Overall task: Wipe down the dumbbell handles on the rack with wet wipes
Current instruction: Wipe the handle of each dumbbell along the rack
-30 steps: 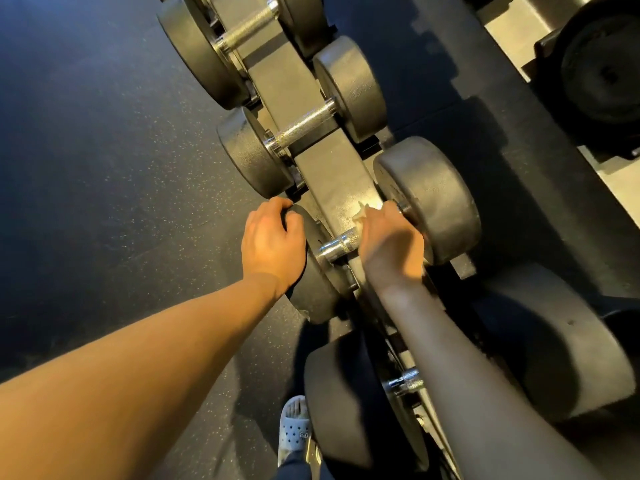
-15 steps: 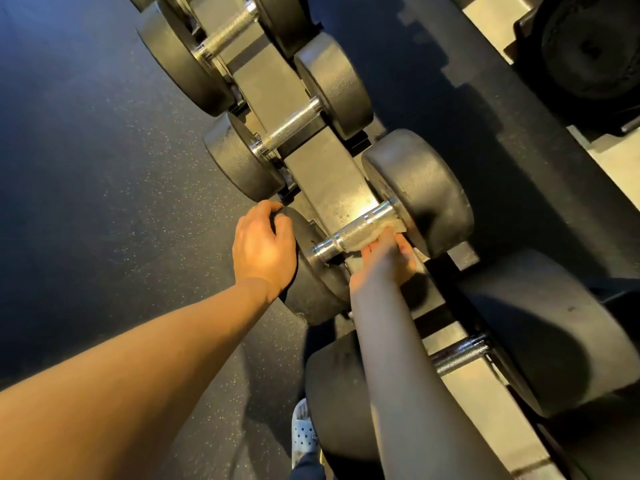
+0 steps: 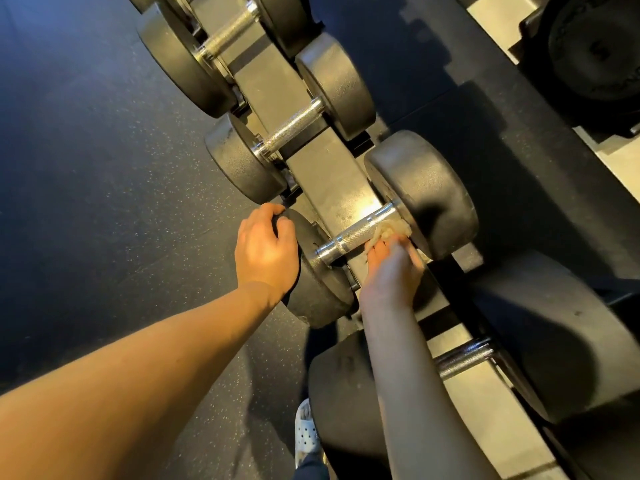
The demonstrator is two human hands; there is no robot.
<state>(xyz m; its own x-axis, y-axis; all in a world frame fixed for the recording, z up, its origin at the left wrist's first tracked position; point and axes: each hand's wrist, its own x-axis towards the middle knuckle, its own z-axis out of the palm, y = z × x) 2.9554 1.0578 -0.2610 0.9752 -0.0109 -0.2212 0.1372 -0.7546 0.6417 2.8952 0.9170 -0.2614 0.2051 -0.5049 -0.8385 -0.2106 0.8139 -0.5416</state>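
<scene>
A black dumbbell lies across the rack (image 3: 332,188), its knurled chrome handle (image 3: 353,233) bare on the left half. My right hand (image 3: 393,268) holds a crumpled wet wipe (image 3: 389,230) against the handle's right end, close to the right weight head (image 3: 426,192). My left hand (image 3: 266,251) grips the rim of the left weight head (image 3: 322,278), fingers curled over its top edge.
Two smaller dumbbells (image 3: 291,129) sit further up the rack, and a larger one (image 3: 464,358) lies nearer me under my right forearm. Dark speckled rubber floor (image 3: 104,168) spreads to the left. A white clog (image 3: 306,434) shows at the bottom. Another weight (image 3: 595,46) stands top right.
My right hand slid off the top of the handle to its near side, then moved the wipe to the right end. The left hand kept its grip on the weight head.
</scene>
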